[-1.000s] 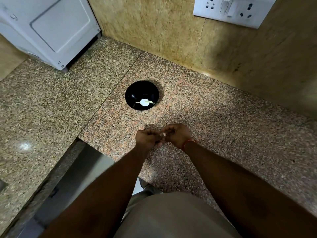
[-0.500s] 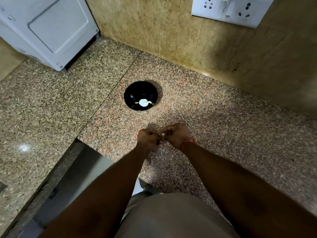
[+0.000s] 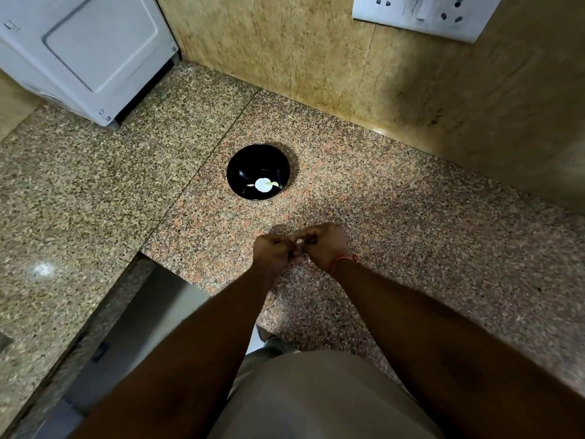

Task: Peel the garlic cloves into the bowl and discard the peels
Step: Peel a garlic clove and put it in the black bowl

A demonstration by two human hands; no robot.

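Mostly, nothing big is moving. The speckled counter (image 3: 411,236) is staying the same, and the white appliance (image 3: 85,49) is sitting in the far corner. The black bowl (image 3: 235,172) is resting in the same spot as a second ago, just past the hands, with the same white garlic pieces (image 3: 262,184) inside.

Both hands are staying close together above the counter. The left hand (image 3: 272,253) and the right hand (image 3: 324,245) are touching, fingers curled, pinching a small pale garlic clove (image 3: 300,241) between them. They are barely shifting, so I think the peeling is still going on. No new clove is going into the bowl yet.
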